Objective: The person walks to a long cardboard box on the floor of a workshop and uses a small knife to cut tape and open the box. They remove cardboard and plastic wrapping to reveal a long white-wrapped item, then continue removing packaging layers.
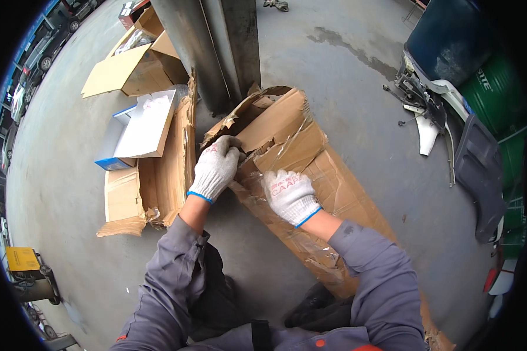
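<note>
At left of centre, a blue-and-white box (143, 128) is being supported on torn cardboard (170, 181). Near the middle of the frame, a ragged edge of a long carton (348, 193) appears to be being gripped by the left hand (215, 168), its fingers curled at the edge. The carton itself is stretching from upper centre toward lower right, with clear tape (327, 253) clinging to its side. Just right of centre, the right hand (291, 196) is being held closed against the carton; whether tape is being pinched cannot be told. The step in hand is being judged as work on the torn, taped end; a steady left hold and a controlled right-hand pull seem to be called for.
</note>
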### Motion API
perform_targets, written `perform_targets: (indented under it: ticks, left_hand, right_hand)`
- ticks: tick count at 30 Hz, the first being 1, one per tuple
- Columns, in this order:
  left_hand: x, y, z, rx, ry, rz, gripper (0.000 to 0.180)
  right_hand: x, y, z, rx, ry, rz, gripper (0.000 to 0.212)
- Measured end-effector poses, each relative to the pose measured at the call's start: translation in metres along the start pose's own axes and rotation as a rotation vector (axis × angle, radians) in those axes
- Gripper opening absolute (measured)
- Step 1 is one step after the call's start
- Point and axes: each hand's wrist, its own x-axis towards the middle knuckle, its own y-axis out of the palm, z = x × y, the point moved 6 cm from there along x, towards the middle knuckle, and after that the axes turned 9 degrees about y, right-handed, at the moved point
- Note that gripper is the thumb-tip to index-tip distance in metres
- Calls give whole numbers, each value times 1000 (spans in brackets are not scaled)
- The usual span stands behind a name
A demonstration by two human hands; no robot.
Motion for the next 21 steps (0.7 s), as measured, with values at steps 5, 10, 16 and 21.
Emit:
perform_targets:
  ticks: [5, 10, 16, 21]
  left_hand:
    - [3, 4, -6, 143, 53, 17, 29]
    - [8, 8, 3, 225, 74, 33, 30]
    - [7, 10, -5, 254, 107, 206, 32]
    - [5, 12, -6, 271, 347, 172, 27]
  right_hand:
    - [-7, 5, 14, -143, 110, 130, 11]
    - [-40, 6, 6, -182, 182, 340, 16]
    - [-52, 2, -5, -90, 265, 324, 26]
    - [-61, 16, -52, 740, 862, 236, 53]
